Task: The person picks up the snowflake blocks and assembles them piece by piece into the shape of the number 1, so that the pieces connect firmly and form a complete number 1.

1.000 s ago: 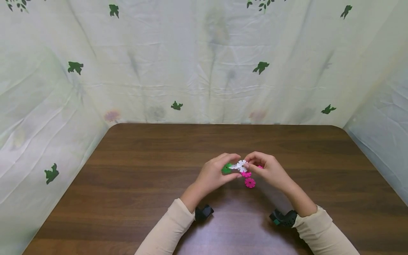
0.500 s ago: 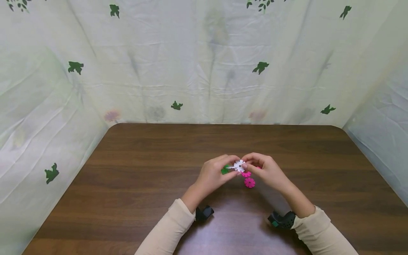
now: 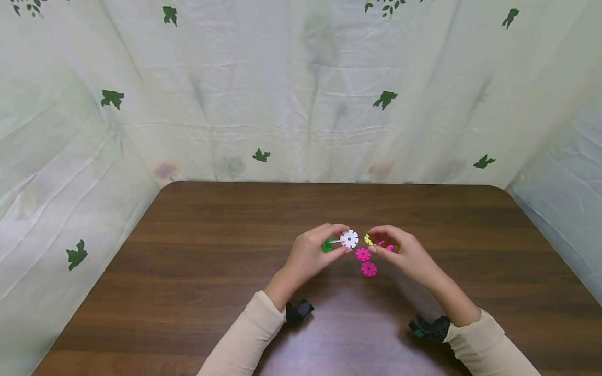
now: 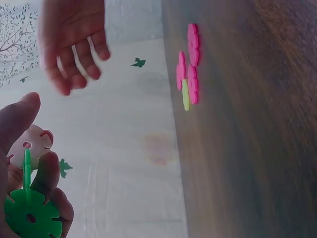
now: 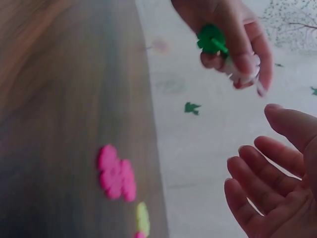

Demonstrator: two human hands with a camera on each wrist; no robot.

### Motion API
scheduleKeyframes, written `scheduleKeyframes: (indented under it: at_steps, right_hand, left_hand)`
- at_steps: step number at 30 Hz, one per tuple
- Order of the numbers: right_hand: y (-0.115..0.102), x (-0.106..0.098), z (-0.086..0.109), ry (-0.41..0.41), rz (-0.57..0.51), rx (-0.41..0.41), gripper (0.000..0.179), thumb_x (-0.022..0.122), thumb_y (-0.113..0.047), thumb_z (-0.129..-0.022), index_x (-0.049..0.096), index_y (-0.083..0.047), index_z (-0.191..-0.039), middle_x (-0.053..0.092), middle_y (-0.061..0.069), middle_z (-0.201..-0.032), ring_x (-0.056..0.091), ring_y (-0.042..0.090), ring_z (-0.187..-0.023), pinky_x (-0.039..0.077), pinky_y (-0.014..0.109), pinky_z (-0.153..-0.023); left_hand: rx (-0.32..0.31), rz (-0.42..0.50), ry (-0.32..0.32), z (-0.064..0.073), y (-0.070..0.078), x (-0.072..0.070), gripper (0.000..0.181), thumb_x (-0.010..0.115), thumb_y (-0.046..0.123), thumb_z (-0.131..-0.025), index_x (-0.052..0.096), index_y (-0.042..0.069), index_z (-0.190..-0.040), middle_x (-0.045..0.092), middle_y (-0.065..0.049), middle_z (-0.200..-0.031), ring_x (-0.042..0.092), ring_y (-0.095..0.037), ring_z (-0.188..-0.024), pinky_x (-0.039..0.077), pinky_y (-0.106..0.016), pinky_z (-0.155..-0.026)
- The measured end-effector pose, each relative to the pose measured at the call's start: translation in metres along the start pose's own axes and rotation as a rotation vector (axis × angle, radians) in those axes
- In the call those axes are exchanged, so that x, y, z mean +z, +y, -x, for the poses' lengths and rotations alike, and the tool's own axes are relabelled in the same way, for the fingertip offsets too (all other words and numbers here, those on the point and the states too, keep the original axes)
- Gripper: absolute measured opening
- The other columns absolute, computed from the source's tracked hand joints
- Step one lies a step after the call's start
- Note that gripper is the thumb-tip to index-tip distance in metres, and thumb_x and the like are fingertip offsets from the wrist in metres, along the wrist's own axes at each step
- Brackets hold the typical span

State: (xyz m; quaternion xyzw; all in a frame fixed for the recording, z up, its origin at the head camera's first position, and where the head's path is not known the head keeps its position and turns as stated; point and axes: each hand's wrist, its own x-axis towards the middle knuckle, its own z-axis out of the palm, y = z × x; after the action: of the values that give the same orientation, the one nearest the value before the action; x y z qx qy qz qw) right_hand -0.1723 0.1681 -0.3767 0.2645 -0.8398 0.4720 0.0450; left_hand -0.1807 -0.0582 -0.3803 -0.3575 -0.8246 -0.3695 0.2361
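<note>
Watching from far off, I see the left hand point(image 3: 310, 249) with a narrow grip: its thumb and fingers hold a white notched disc point(image 3: 349, 239). A green notched disc point(image 4: 32, 215) hangs with it, and a thin green piece point(image 4: 26, 168), seen edge-on, runs between the two. This little bunch is up in the air, over the worktop point(image 3: 226, 261), left of the right hand point(image 3: 400, 250). That hand's grip is wide, with the fingers a bit bent. Below it, on the worktop, lies a yellow notched disc point(image 3: 368, 239). Some pink bits point(image 3: 389, 248) peek out by the fingers, partly hidden, so I cannot tell how many. Two pink notched discs point(image 3: 369, 269) lie just beside each other, nearer the sleeves point(image 3: 242, 334). At the back hangs a pale cloth point(image 3: 277, 89) with green bird-like shapes point(image 3: 385, 99).
</note>
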Motion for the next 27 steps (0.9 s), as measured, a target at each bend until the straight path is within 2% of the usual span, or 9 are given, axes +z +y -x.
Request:
scheduleKeyframes:
  at_steps: [4, 9, 18, 27]
  right_hand:
    - [0.009, -0.001, 0.005, -0.029, 0.041, 0.034, 0.033, 0.069, -0.009, -0.078, 0.058, -0.002, -0.109, 0.059, 0.008, -0.101, 0.057, 0.022, -0.085, 0.048, 0.038, -0.073]
    - [0.022, 0.002, 0.011, -0.072, 0.042, 0.056, 0.035, 0.07, -0.009, -0.078, 0.057, 0.0, -0.109, 0.06, 0.013, -0.102, 0.058, 0.027, -0.09, 0.047, 0.039, -0.075]
    - [0.043, 0.014, 0.017, -0.136, 0.042, 0.068, 0.031, 0.071, -0.013, -0.078, 0.059, -0.001, -0.104, 0.06, 0.007, -0.095, 0.057, 0.019, -0.083, 0.048, 0.03, -0.071]
    - [0.05, 0.026, 0.02, -0.1, 0.186, 0.049, 0.025, 0.074, -0.019, -0.075, 0.063, -0.009, -0.094, 0.053, -0.001, -0.087, 0.049, 0.014, -0.076, 0.043, 0.026, -0.066]
  left_hand:
    - [-0.01, -0.005, -0.001, 0.0, 0.001, -0.002, 0.036, 0.077, 0.02, -0.072, 0.064, 0.01, -0.104, 0.064, 0.003, -0.093, 0.057, -0.005, -0.076, 0.044, -0.015, -0.068]
    - [-0.011, -0.01, 0.007, 0.0, 0.001, -0.003, 0.036, 0.077, 0.02, -0.072, 0.065, 0.01, -0.104, 0.064, 0.002, -0.094, 0.057, -0.005, -0.077, 0.044, -0.015, -0.069]
    - [-0.007, -0.009, 0.01, 0.0, 0.0, -0.003, 0.036, 0.077, 0.02, -0.072, 0.065, 0.009, -0.104, 0.064, 0.002, -0.094, 0.057, -0.005, -0.078, 0.044, -0.016, -0.069]
    - [-0.017, -0.01, -0.001, 0.0, 0.0, -0.003, 0.036, 0.076, 0.021, -0.072, 0.065, 0.009, -0.104, 0.064, 0.002, -0.094, 0.056, -0.005, -0.078, 0.044, -0.016, -0.068]
